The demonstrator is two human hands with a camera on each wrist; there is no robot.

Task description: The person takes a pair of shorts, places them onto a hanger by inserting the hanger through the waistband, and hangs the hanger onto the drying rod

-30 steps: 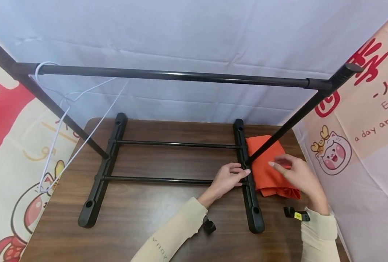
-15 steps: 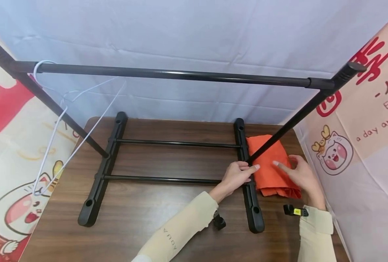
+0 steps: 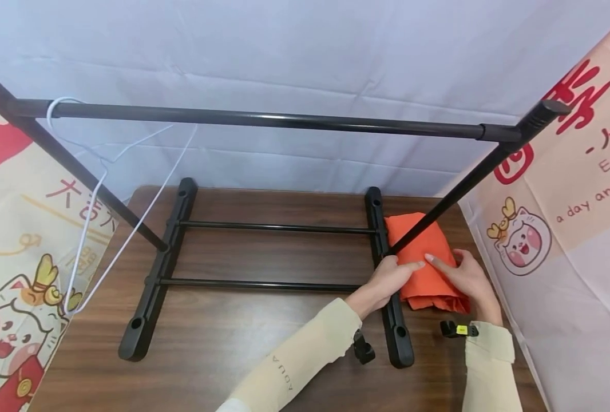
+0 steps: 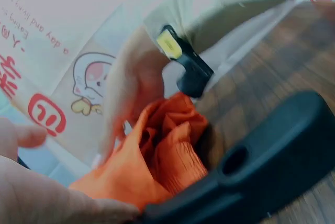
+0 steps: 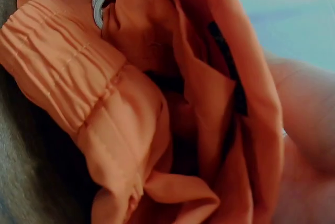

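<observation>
A folded orange garment (image 3: 423, 246) with a gathered elastic band (image 5: 63, 62) lies on the table beside the right foot bar (image 3: 395, 326) of a black rack. My left hand (image 3: 387, 280) reaches over that bar, its thumb stretched across the garment's left side; its other fingers are mostly hidden in the head view. From the right, my right hand (image 3: 470, 277) holds the garment's edge, thumb on top and fingers along the far side. In the left wrist view, the garment's near end (image 4: 178, 156) shows loose, open folds.
The rack's top rail (image 3: 264, 118) spans above the table (image 3: 264, 343), with a slanting right post (image 3: 459, 189) over the garment. A white wire hanger (image 3: 91, 206) hangs at the rail's left end. Printed cloth walls (image 3: 542, 320) stand close on the right and behind.
My left hand has moved right, from the foot bar onto the garment's left side. My right hand has come slightly left and closer in on the garment. The hanger has swung a little.
</observation>
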